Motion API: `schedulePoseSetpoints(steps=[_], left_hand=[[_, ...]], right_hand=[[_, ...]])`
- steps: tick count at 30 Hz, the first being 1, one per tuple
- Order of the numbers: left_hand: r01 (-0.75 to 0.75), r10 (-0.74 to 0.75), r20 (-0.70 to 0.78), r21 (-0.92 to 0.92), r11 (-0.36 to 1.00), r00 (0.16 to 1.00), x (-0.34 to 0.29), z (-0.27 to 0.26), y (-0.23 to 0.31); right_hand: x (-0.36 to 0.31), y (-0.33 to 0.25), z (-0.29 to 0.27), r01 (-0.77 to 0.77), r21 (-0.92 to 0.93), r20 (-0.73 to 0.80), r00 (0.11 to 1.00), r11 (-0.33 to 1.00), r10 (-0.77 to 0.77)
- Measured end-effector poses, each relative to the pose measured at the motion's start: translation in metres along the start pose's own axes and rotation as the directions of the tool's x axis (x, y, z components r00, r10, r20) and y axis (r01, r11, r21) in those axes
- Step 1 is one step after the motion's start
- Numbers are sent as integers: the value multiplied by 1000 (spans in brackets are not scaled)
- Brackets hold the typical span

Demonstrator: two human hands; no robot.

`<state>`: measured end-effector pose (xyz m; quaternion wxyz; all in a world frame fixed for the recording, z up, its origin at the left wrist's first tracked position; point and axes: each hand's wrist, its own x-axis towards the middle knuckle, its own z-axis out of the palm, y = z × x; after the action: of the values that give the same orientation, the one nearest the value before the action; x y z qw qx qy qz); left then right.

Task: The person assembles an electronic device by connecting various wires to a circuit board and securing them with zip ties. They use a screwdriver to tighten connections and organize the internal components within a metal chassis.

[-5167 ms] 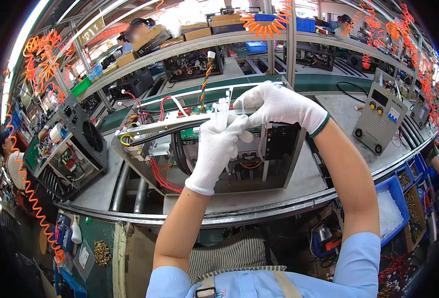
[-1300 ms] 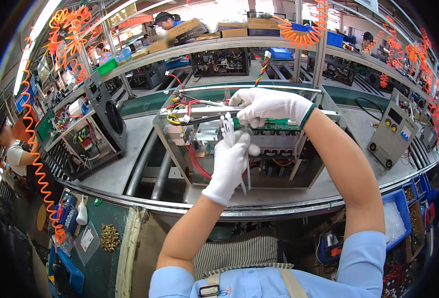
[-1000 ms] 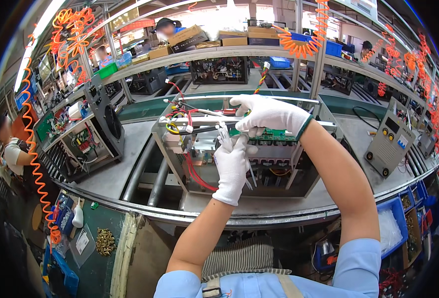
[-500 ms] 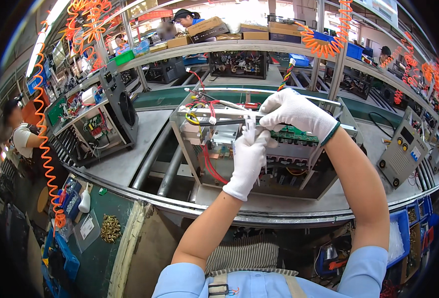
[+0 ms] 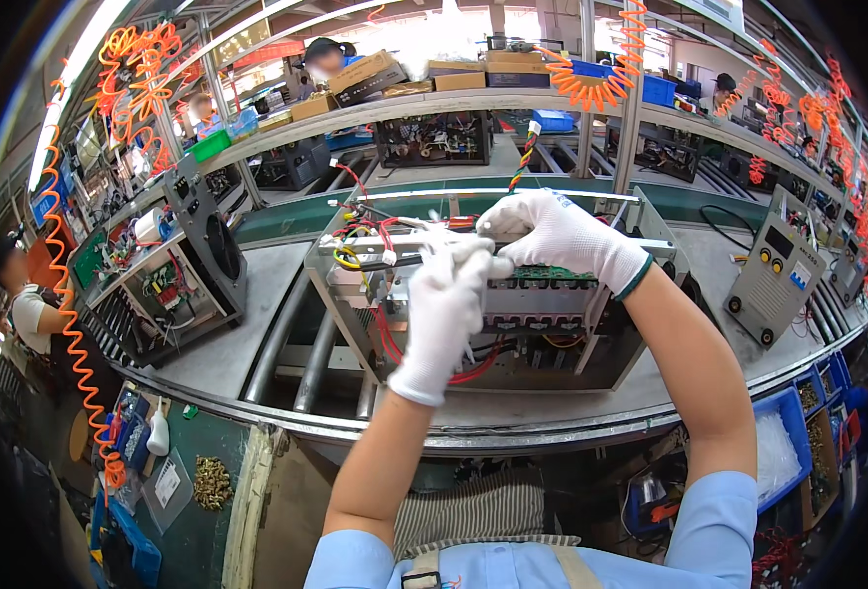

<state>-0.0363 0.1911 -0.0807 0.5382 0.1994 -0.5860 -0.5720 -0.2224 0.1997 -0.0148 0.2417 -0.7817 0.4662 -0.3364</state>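
My left hand (image 5: 444, 304), in a white glove and partly smeared by motion, is closed over the front of an open metal machine chassis (image 5: 640, 339). Thin white strips (image 5: 437, 232) that look like cable ties stick out above its fingers. Beside it my right hand (image 5: 557, 240), also gloved, has thumb and fingers brought together over the chassis's top bar; what they pinch is hidden. Red wires with a white connector (image 5: 389, 257) and a black-sleeved cable lie left of my hands. A twisted multicoloured cable (image 5: 523, 162) stands up behind the right hand. Green circuit boards (image 5: 547, 278) show beneath.
Another open machine (image 5: 174, 255) stands left on the roller line (image 5: 316, 363), a closed grey one (image 5: 776, 270) right. Orange coiled hoses (image 5: 66, 324) hang at both sides. Brass fittings (image 5: 212, 483) lie lower left; blue bins (image 5: 783, 452) sit lower right. A co-worker (image 5: 36, 304) stands left.
The view has shifted, so the scene sits further left in the picture. My left hand has moved slightly left of the right hand's fingertips; the right hand stays over the top bar.
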Motion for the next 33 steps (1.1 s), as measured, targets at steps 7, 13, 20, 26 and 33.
schedulePoseSetpoints(steps=[7,13,20,26,33], left_hand=[[51,-54,35,93,994,998,15,-9,13],[53,-59,54,97,994,997,14,-20,4],[58,-67,68,130,990,995,14,-20,5],[58,-60,1,230,971,998,16,-9,11],[-121,230,-15,815,566,973,35,2,17]], right_hand=[[3,5,0,-4,66,22,1000,998,3],[6,0,1,-36,63,10,999,997,35],[6,1,-1,-28,8,-7,1000,1000,28],[5,3,5,15,5,-7,1000,1000,-15],[-3,0,6,100,-204,-81,990,974,-119]])
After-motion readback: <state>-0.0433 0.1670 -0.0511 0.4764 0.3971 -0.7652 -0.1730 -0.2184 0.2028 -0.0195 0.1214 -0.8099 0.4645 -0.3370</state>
